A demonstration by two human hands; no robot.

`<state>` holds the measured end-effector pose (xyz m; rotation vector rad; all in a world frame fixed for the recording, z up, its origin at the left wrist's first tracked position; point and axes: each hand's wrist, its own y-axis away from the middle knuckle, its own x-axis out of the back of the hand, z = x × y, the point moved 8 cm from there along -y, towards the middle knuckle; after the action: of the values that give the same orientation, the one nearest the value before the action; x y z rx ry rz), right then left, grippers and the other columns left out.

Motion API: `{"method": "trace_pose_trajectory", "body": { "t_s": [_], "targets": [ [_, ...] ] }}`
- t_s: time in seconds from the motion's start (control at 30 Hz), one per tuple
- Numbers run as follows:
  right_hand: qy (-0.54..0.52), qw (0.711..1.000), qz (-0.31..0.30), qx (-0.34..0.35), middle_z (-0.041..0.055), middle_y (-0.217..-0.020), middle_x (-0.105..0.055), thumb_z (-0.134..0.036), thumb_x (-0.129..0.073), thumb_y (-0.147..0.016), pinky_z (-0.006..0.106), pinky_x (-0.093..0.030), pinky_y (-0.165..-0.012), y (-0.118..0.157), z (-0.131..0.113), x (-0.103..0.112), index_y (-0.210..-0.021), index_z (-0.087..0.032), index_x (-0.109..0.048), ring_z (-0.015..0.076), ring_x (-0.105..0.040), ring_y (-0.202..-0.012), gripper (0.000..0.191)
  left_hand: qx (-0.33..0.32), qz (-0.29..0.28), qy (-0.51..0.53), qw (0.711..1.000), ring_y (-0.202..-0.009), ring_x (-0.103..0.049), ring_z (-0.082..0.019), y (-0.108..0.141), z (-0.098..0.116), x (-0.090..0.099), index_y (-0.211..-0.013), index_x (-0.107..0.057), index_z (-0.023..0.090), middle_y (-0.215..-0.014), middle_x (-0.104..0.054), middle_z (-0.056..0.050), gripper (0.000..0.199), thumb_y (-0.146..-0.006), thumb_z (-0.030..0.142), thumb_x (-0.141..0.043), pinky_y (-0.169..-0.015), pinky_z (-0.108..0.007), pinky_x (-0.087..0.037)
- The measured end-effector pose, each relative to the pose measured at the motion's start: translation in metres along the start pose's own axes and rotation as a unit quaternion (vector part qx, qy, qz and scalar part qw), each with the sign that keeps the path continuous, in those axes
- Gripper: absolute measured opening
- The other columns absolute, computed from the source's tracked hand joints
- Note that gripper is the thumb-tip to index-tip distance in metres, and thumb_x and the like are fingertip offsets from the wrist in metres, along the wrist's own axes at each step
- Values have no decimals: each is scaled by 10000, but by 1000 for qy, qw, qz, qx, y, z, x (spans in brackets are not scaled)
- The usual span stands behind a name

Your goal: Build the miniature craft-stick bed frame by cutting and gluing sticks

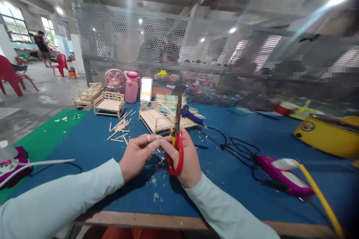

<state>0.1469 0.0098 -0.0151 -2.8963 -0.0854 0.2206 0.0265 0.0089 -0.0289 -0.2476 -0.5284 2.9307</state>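
Observation:
My right hand [186, 158] has red-handled scissors [179, 151] hooked in it, their blades pointing up. My left hand [137, 157] is closed, its thumb and fingertips pinched together and meeting the fingertips of my right hand; whatever is between them is too small to make out. Behind the hands a flat wooden stick frame [157, 117] rests on the blue table [112, 186]. A blue glue gun [192, 115] lies at its right. Loose short sticks [119, 129] are scattered to the left, in front of a small stick-built bench [109, 104].
Another stick model [88, 95], a pink bottle [131, 86] and a pink fan [114, 79] stand at the back left. Purple power strips [283, 175] with cables and a yellow container [327, 134] are at the right. A perforated screen [112, 41] borders the table; people are beyond.

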Motion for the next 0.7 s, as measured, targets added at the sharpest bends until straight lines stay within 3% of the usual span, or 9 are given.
{"method": "trace_pose_trajectory", "body": {
  "t_s": [0.27,0.4,0.5,0.6,0.7],
  "targets": [
    [38,999,-10,-7,-97,-589,-548,-386,-793,-606,191,-330,-371,-4,6,0,-1020,-227,-449,64,-444,-405,561,109,2,117,987,-678,-522,-90,-1,-20,0,-778,-636,155,-746,-599,4,326,-700,456,-732,-589,-191,-399],
    [62,998,-32,-3,-102,-514,-448,-483,-734,-667,194,-235,-332,-7,0,7,-926,-217,-496,50,-348,-363,441,147,10,143,979,-587,-481,-73,-9,-23,6,-715,-522,162,-704,-532,21,357,-709,475,-694,-526,-188,-390],
    [73,994,-80,-31,-95,-507,-391,-633,-632,-705,203,-192,-328,-9,1,11,-836,-217,-481,43,-282,-356,461,124,-7,120,985,-526,-435,-66,-15,-18,8,-696,-473,170,-637,-483,41,414,-728,546,-643,-509,-198,-380],
    [100,984,-137,-61,-73,-583,-406,-749,-569,-669,209,-241,-368,-8,7,9,-862,-214,-473,54,-313,-416,577,84,-20,70,994,-489,-403,-60,-19,-10,10,-666,-444,173,-586,-451,54,483,-738,628,-587,-502,-208,-362],
    [158,969,-188,-13,-37,-668,-446,-740,-521,-721,237,-349,-476,-5,5,0,-938,-200,-503,88,-384,-526,582,55,-7,16,998,-484,-406,-60,-19,-4,12,-640,-446,168,-560,-444,58,535,-721,686,-558,-501,-209,-359]
  ]
}}
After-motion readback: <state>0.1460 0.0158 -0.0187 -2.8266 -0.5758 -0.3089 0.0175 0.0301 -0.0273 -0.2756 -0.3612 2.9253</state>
